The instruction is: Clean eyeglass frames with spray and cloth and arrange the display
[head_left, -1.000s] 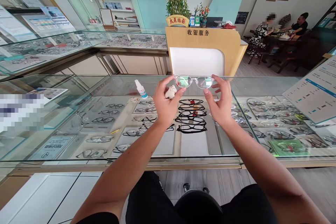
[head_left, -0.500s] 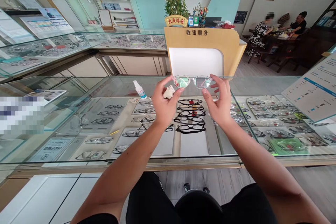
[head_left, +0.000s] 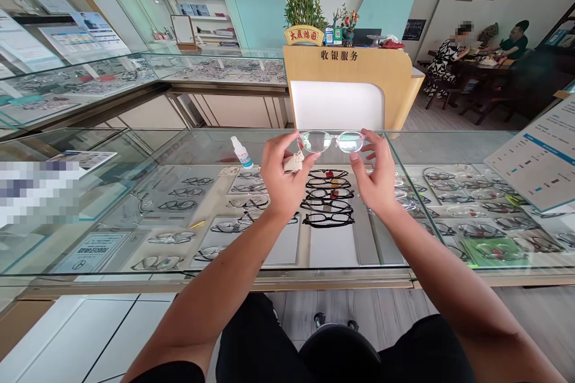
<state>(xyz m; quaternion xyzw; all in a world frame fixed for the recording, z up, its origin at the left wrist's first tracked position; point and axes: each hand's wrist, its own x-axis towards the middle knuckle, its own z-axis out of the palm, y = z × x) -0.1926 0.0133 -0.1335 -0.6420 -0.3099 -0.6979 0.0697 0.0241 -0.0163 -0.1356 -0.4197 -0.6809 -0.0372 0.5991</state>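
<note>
A pair of clear-framed eyeglasses (head_left: 333, 139) is held up above the glass counter, its lenses reflecting green and white. My left hand (head_left: 285, 176) grips the left side of the frame with its index finger and also keeps a crumpled whitish cloth (head_left: 294, 161) in the palm. On the other side, my right hand (head_left: 376, 170) pinches the right end of the frame between thumb and fingers. A small white spray bottle (head_left: 241, 152) with a blue-banded label stands on the counter left of my left hand.
Under the glass top (head_left: 251, 269) lie rows of eyeglasses, with several dark frames (head_left: 329, 198) stacked in a column below my hands. A printed sign (head_left: 539, 152) leans in at the right. Beyond stands a wooden cashier desk (head_left: 404, 90); two people sit at a far table.
The eyeglasses have turned slightly, and the reflections in the lenses are different. Both hands keep their hold; the cloth has shifted a little in my left hand.
</note>
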